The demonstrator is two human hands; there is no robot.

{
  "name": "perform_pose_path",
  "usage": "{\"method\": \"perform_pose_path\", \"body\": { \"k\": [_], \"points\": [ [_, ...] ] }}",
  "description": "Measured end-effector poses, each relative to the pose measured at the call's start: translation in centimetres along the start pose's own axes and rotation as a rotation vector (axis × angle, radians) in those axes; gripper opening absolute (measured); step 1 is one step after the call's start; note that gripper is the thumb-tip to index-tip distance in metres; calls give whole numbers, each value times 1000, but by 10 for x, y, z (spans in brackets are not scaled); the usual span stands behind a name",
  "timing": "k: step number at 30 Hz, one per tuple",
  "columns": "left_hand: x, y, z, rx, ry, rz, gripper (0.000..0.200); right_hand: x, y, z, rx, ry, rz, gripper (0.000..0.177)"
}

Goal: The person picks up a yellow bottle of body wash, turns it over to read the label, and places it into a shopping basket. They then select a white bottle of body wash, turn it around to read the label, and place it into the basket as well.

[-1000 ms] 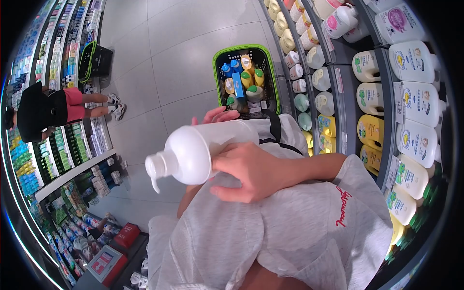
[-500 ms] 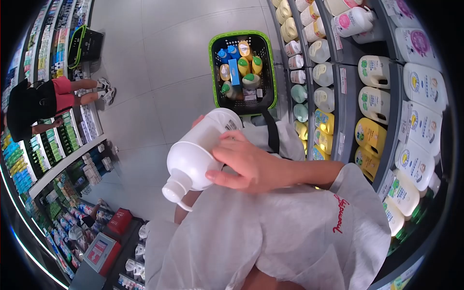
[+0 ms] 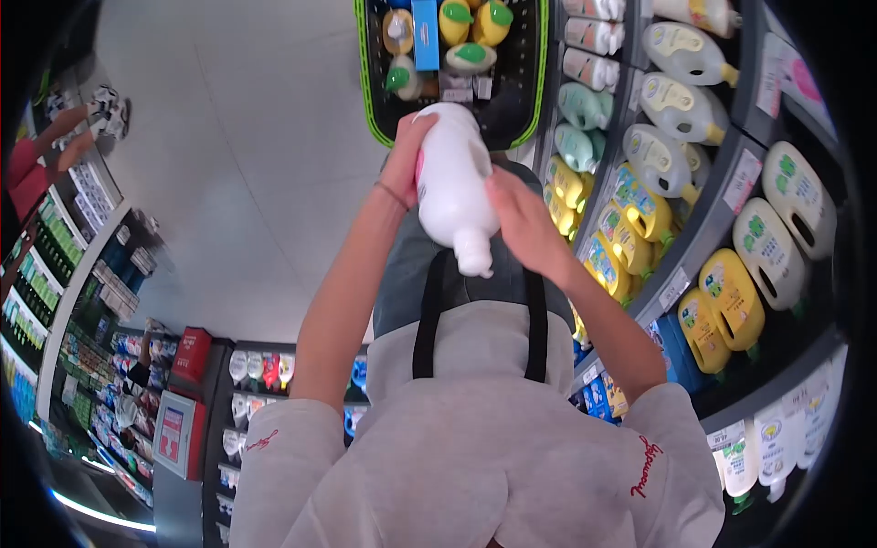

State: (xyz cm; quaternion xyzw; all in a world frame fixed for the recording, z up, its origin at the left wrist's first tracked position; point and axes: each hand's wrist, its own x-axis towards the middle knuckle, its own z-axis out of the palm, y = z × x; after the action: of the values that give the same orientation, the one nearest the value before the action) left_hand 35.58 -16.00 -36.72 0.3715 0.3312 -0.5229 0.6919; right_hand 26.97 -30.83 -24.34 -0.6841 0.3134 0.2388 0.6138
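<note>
A large white bottle (image 3: 448, 178) is held in front of me, its narrow capped end (image 3: 473, 251) pointing back toward my body. My left hand (image 3: 404, 164) is closed around its left side, and a patch of pink shows beside the fingers. Against the right side rests my right hand (image 3: 527, 224), its thumb on top and its other fingers mostly hidden beneath. Just beyond the bottle is a black shopping basket with a green rim (image 3: 366, 91). Inside it are yellow bottles with green caps (image 3: 455, 20), a blue box (image 3: 426, 36) and a pale green-capped bottle (image 3: 470, 58).
Shelves of jugs run along my right, including yellow jugs (image 3: 731, 292) and clear ones (image 3: 681, 108). Grey floor (image 3: 237, 164) lies to the left. A person (image 3: 55, 151) stands by the far-left shelving. A red-framed sign (image 3: 179, 435) is at lower left.
The bottle has swung to point more straight toward me, with my left hand now visible on it. My right hand has shifted to its right side. The view has moved, putting the basket higher.
</note>
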Motion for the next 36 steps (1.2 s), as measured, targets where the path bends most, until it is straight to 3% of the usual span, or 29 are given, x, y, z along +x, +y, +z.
{"method": "perform_pose_path", "body": {
  "k": [1, 4, 5, 8, 13, 32, 34, 36],
  "points": [
    [13, -1, -6, 3, -85, -94, 44, 14, 12, 2, 2, -9, 23, 48],
    [46, -15, -15, -133, -50, -155, 48, 57, 36, 1, -23, 98, 71, 48],
    [56, -19, -19, -116, 13, -144, 51, 72, 45, 0, -58, 80, 51, 49],
    [73, -19, -19, -120, -64, -101, 49, 119, 80, 2, -197, 113, 17, 51],
    [111, -9, -27, -22, 44, -124, 48, 187, 120, 7, -126, 16, 184, 60],
    [197, -29, -81, 162, 304, -107, 47, 266, 206, 36, -10, -35, 371, 67],
    [205, -34, -81, 116, 386, -20, 64, 277, 221, 40, 22, -15, 379, 69],
    [215, -40, -85, 118, 414, 6, 67, 286, 235, 44, 56, 5, 390, 71]
  ]
}}
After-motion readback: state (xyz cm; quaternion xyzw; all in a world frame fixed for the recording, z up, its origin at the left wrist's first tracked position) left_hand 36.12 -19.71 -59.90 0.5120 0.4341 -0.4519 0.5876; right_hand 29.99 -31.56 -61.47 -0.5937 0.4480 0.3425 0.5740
